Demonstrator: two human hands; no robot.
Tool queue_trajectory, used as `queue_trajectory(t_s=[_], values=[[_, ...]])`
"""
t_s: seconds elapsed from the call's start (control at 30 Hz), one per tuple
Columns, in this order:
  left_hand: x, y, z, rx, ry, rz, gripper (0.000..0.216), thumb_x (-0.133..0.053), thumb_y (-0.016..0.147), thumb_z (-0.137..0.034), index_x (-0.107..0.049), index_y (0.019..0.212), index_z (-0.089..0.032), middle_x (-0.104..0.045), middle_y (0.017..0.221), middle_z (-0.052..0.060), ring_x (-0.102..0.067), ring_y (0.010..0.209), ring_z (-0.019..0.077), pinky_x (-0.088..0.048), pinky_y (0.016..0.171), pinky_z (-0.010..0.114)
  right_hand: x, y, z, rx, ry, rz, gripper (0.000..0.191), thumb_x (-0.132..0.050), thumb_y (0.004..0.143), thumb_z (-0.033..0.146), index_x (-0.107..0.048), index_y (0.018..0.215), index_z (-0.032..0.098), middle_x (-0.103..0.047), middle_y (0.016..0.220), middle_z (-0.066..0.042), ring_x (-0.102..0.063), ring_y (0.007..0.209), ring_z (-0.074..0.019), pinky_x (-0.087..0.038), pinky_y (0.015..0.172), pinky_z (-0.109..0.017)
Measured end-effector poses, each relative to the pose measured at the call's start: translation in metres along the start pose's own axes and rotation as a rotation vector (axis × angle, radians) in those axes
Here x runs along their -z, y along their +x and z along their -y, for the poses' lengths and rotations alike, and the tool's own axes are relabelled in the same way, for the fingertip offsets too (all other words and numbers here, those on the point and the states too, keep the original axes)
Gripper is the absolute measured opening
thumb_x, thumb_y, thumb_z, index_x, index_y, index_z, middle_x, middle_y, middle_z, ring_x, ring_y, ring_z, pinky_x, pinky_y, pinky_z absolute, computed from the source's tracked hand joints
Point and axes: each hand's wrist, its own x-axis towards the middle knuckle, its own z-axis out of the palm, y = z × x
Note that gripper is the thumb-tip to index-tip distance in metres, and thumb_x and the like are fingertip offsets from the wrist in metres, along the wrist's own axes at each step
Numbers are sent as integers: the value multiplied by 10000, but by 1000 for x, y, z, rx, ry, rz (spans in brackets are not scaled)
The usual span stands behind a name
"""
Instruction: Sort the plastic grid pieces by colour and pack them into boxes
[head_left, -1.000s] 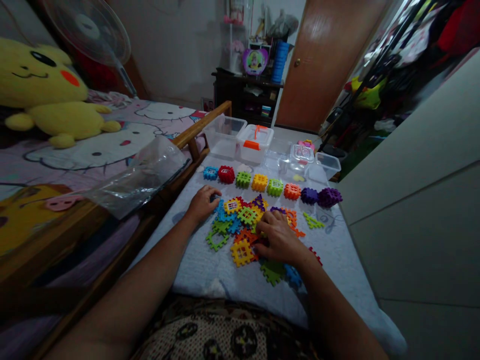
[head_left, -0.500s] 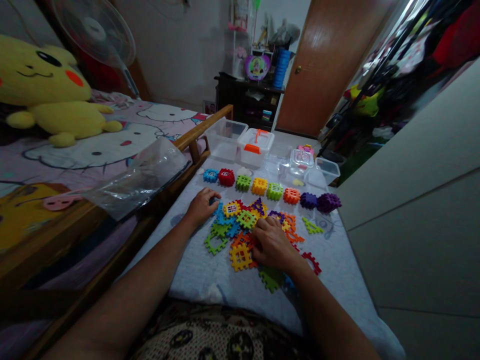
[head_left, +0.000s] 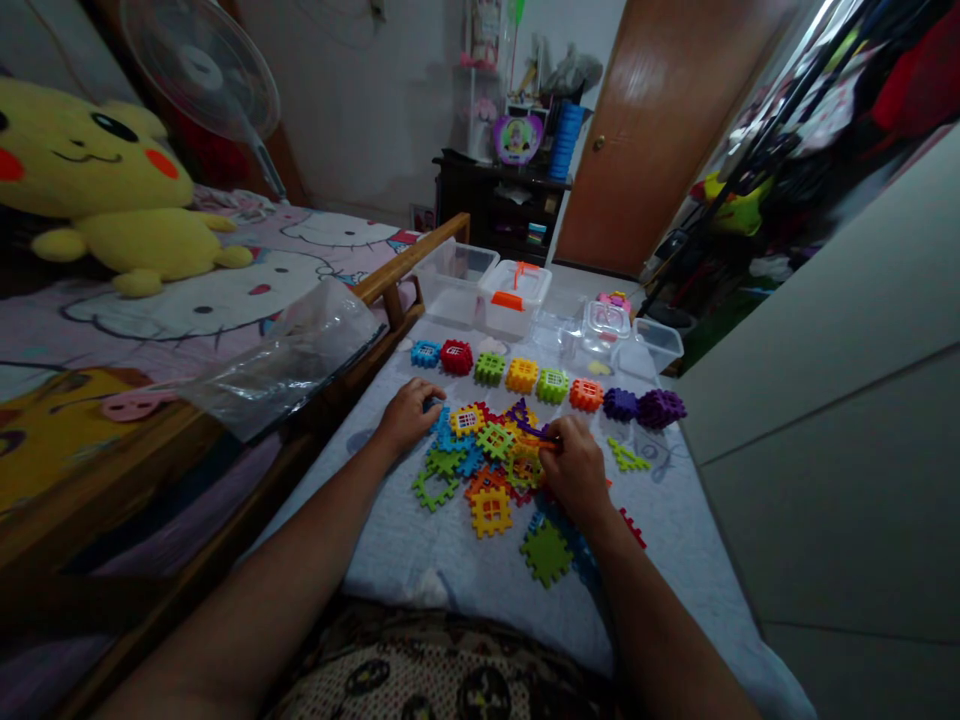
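Right hand has shifted rightward over the pile of toy tiles since a half-second ago, fingertips pinched on a purple tile jutting left from the grip, long axis roughly sideways, while the farther left hand rests curled, hold unclear.

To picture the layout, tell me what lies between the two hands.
The head view shows a heap of notched plastic pieces between the left hand and the right hand, blue ones nearest the left hand.
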Motion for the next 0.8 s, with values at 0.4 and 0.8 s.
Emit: queue_trajectory(t_s=[0.4, 0.8], values=[[-2, 0, 4, -2, 5, -5, 191, -540, 787, -256, -669, 912, -191, -586, 973, 58, -591, 951, 224, -482, 921, 375, 28, 2, -2, 184, 144, 463, 259, -633, 713, 199, -568, 964, 215, -564, 1014, -52, -520, 971, -230, -431, 870, -379], [-2, 0, 4, 2, -3, -11, 191, -543, 771, -245, -671, 906, -200, -595, 970, 52, -585, 939, 221, -486, 912, 369, 1, 4, -10, 147, 24, 311, 339, -640, 832, 260, -601, 1164, 203, -649, 1162, -100, -501, 1104, -278, -385, 971, -465]])
